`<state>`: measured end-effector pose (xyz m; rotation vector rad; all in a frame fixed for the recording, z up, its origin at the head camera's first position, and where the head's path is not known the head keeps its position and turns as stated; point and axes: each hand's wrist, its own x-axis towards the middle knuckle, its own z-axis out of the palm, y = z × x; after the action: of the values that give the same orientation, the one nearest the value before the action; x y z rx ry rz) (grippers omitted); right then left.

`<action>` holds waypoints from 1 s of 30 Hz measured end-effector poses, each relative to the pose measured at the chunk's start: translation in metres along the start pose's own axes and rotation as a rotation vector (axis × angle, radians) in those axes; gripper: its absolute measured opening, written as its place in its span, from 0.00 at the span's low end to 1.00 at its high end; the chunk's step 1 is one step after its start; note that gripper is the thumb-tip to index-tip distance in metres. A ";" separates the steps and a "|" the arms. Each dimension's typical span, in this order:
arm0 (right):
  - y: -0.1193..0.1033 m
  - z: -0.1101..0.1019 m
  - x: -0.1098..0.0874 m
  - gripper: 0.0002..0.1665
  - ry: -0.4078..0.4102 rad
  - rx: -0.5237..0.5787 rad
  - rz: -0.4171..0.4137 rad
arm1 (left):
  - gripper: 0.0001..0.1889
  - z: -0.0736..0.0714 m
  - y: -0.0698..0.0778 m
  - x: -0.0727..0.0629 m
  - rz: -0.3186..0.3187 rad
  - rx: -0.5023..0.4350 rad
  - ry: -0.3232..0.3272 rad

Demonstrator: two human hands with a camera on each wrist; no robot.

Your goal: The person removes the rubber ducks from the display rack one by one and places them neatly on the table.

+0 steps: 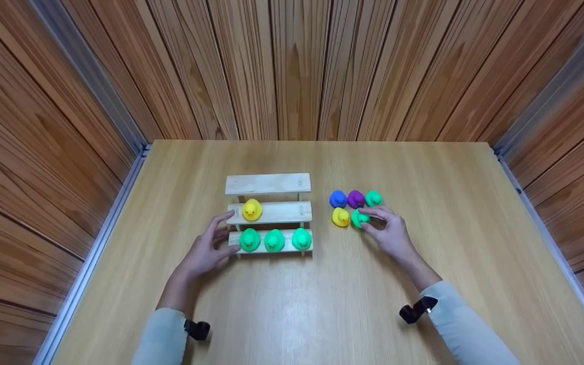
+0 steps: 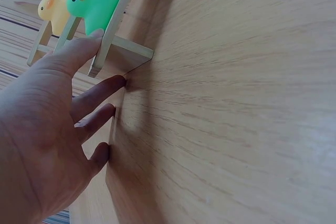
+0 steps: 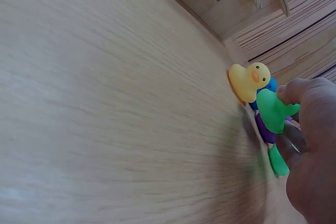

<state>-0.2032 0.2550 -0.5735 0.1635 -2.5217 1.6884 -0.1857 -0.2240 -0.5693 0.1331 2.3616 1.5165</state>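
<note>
A wooden three-step rack (image 1: 269, 184) stands left of centre. Its lowest step carries three green rubber ducks (image 1: 274, 240), and one yellow rubber duck (image 1: 252, 210) sits on the middle step. My left hand (image 1: 210, 251) rests at the rack's left end, thumb at the lowest step beside a green duck (image 2: 97, 6), the other fingers loosely spread. To the right, my right hand (image 1: 391, 233) pinches a green duck (image 3: 274, 111) between thumb and fingers. Close around it are a yellow duck (image 1: 340, 217), a blue duck (image 1: 338, 198), a purple duck (image 1: 356, 198) and another green duck (image 1: 373, 198).
Both hands work over a light wooden table (image 1: 292, 304). Wood-plank walls (image 1: 297, 71) rise behind it and at both sides, with metal rails (image 1: 89, 284) along the side edges. A small black camera (image 1: 416, 310) is worn on each wrist.
</note>
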 end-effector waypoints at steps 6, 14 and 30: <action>0.002 0.002 0.003 0.20 0.004 -0.013 -0.006 | 0.46 0.001 -0.001 0.001 0.028 0.007 0.007; 0.009 0.005 0.003 0.20 0.004 -0.025 -0.001 | 0.45 0.001 -0.002 0.002 0.032 0.014 0.009; 0.013 0.007 0.007 0.19 0.000 -0.014 0.012 | 0.45 0.001 -0.003 0.001 0.040 -0.002 0.007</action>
<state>-0.2117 0.2530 -0.5870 0.1479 -2.5389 1.6738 -0.1858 -0.2241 -0.5727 0.1753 2.3768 1.5399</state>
